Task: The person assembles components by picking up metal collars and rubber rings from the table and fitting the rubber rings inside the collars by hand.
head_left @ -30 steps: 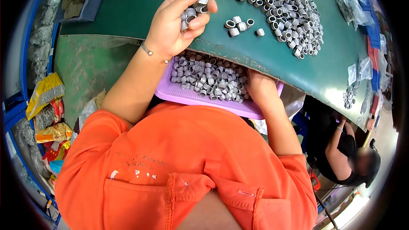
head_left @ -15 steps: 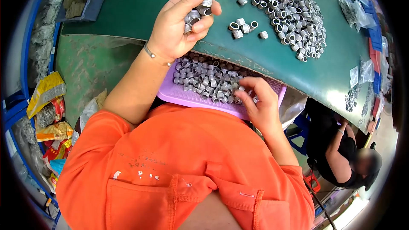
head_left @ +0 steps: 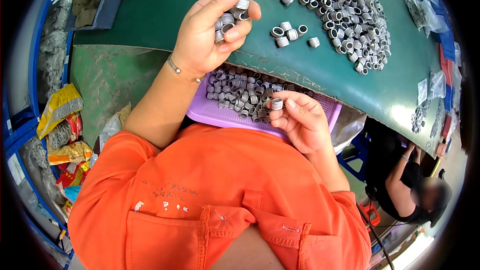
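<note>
My left hand (head_left: pixel 212 27) is raised over the near table edge, its fingers curled around several grey knurled metal rings (head_left: pixel 226 20). Between the thumb and fingers of my right hand (head_left: pixel 302 120) a single knurled metal ring (head_left: pixel 276 103) is pinched, its ridged side showing. That hand is above the right part of a purple plastic basket (head_left: pixel 200 111), which sits below the table edge against my body. Many similar rings (head_left: pixel 245 95) lie loose inside the basket; the table edge hides its far side.
On the green table (head_left: pixel 150 17) lies a large pile of rings (head_left: pixel 350 20), with a small group of rings (head_left: pixel 286 33) nearer me. A grey bin (head_left: pixel 107 5) holds cloth at the left. At the right sits another person (head_left: pixel 400 180). Plastic bags (head_left: pixel 425 10) lie at the far right.
My right hand has come up from among the rings in the basket with one ring between its fingertips. The left hand stays nearly still, holding its rings.
</note>
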Demonstrator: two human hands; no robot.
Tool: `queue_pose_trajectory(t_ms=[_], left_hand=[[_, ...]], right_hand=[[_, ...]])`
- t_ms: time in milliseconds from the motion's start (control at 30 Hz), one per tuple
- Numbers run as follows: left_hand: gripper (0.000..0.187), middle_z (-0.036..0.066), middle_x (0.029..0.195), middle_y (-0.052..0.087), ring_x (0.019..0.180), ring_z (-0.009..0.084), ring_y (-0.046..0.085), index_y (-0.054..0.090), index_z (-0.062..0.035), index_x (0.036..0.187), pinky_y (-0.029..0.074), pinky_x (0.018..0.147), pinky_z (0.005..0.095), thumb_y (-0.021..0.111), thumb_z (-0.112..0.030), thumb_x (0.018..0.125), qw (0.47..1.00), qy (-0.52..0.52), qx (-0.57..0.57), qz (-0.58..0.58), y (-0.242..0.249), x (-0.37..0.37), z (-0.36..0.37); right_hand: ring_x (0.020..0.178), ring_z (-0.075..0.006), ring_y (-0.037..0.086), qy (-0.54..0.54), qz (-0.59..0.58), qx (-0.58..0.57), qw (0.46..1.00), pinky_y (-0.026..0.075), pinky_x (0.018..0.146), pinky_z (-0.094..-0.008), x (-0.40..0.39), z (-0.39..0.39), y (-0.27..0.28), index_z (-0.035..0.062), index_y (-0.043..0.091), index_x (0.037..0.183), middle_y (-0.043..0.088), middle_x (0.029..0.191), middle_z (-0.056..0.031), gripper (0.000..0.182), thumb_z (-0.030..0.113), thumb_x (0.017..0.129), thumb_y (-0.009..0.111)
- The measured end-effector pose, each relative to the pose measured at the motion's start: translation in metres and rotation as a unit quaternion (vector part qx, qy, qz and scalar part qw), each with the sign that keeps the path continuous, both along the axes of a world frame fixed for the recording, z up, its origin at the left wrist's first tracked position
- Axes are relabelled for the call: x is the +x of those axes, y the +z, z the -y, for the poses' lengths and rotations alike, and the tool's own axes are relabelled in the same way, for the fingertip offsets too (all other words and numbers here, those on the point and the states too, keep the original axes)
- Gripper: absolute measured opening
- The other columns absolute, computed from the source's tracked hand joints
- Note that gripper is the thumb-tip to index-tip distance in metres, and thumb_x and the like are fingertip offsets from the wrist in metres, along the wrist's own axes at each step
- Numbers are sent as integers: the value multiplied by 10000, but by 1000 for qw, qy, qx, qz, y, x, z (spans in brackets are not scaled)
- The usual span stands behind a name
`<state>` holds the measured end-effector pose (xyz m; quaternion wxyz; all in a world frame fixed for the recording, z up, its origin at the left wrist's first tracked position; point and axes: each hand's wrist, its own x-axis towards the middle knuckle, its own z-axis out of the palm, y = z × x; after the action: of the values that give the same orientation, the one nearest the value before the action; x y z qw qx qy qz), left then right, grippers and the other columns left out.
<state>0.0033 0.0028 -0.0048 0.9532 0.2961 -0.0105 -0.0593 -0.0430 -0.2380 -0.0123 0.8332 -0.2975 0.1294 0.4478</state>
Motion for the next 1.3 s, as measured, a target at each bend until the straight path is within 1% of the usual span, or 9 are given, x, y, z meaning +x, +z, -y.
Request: queue_pose_trajectory(t_ms=[367,433,600,700,967,1033,1200,1233,1300], left_hand=[[178,152,870,586,510,75,451,547,-39,981,314,364,160,443,-180,946,1000,-3,-6,2,-1,0,0],[210,149,889,560,506,64,436,538,-33,1012,314,362,157,397,-181,963,1000,-5,0,9,-2,0,0],[236,146,905,531,503,55,421,524,-28,1036,313,358,155,354,-182,978,1000,-4,9,17,-2,0,1],[224,148,899,529,501,55,423,515,-32,1021,312,354,156,355,-184,978,1000,4,14,-2,1,-1,1],[161,146,853,574,484,66,434,535,-48,977,290,353,161,431,-169,949,1000,9,-4,-26,2,-2,3],[161,145,852,571,481,64,429,535,-48,978,292,354,159,429,-166,951,999,10,-16,-25,2,-2,3],[193,136,877,518,487,48,419,499,-48,1017,293,345,151,362,-178,977,1000,5,2,-20,1,-3,2],[192,136,877,519,486,48,419,498,-48,1018,293,344,152,362,-178,977,1000,3,-1,-16,1,-3,2],[192,136,878,520,485,48,419,497,-48,1019,293,344,152,362,-178,977,1000,0,-5,-12,2,-3,2]], right_hand=[[907,-151,568,-62,228,-104,966,496,797,-265,-10,-8,3,1,459,1137,555,1030,-102,460,-155,734,616],[860,-139,561,-93,433,-228,867,484,760,-255,-11,-8,3,7,447,1150,547,1017,-90,482,-151,727,618],[811,-184,562,-76,588,-318,740,464,716,-279,-3,-2,10,10,547,1000,576,932,-100,351,-156,698,614],[814,-274,562,-1,758,-315,571,458,738,-355,13,-2,25,18,611,803,602,883,-98,306,-153,560,539],[907,-311,527,-69,732,-556,388,431,787,-369,68,-19,18,11,552,1040,554,974,-149,316,-21,737,639],[838,-292,525,-60,730,-529,428,442,758,-332,71,-18,15,9,544,1074,548,958,-151,341,-44,747,621],[816,-150,563,-78,584,-398,703,485,693,-268,59,-8,20,-12,541,1094,566,964,-85,308,-78,796,582],[816,-150,563,-78,584,-400,702,485,693,-268,56,-7,22,-12,541,1094,566,964,-85,308,-78,796,582],[872,-147,585,-109,356,-191,908,512,750,-282,52,-7,24,-22,536,1108,572,992,-80,276,-60,835,561]])
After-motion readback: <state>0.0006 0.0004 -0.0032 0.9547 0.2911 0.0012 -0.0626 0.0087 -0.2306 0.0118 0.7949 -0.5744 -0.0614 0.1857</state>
